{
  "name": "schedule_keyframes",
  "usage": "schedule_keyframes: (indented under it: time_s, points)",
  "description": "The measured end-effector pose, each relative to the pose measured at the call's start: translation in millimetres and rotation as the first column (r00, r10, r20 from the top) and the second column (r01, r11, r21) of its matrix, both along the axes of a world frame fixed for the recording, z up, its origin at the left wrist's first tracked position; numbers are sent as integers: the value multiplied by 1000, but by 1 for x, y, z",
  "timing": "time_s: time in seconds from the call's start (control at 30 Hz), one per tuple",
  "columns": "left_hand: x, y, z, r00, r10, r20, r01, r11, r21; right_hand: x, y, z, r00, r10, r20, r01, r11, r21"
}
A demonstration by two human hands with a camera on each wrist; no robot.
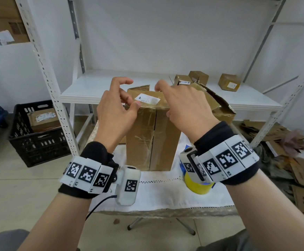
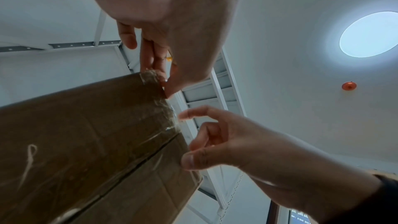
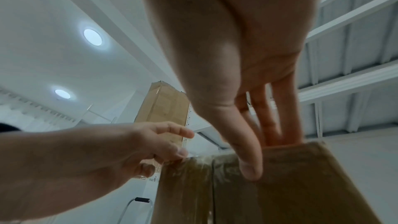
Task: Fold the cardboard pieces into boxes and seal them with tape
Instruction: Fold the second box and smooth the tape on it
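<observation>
A tall brown cardboard box stands upright on the white-clothed table, with a taped seam down its front and a white label on top. My left hand pinches the taped top front edge near the left corner, thumb in front and fingers on top. My right hand reaches over the top edge, its thumb flat on the front face beside the seam. The other fingers lie over the top. A torn flap sticks out at the back right. A yellow tape roll sits under my right wrist.
A white metal shelf stands right behind the table, with small boxes on its right part. A black crate holding a parcel sits on the floor at the left. Flattened cardboard is piled on the floor at the right.
</observation>
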State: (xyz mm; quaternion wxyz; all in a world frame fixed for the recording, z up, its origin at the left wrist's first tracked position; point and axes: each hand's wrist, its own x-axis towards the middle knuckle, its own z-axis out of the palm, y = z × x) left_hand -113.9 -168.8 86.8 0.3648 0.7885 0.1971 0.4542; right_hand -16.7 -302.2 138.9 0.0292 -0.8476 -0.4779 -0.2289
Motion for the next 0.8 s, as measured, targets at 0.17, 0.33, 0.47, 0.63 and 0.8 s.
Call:
schedule_keyframes:
  time_s: [0.17, 0.33, 0.47, 0.63, 0.8]
  points:
    - [0, 2, -1, 1000, 30, 7, -30, 999, -40, 1, 5, -2, 989, 106, -105, -99, 993, 66]
    - [-2, 4, -2, 999, 25, 29, -22, 996, -90, 4, 5, -10, 984, 119, -130, -105, 988, 109]
    - [0, 2, -3, 999, 41, 36, -38, 996, -77, 2, 9, -6, 985, 129, -116, -121, 990, 79]
    - [0, 5, -4, 998, 45, 45, -42, 997, -59, -10, 16, -3, 985, 157, -69, -155, 987, 35]
    - [0, 5, -5, 998, 43, 42, -41, 998, -57, -12, 19, -6, 988, 150, -47, -148, 988, 41]
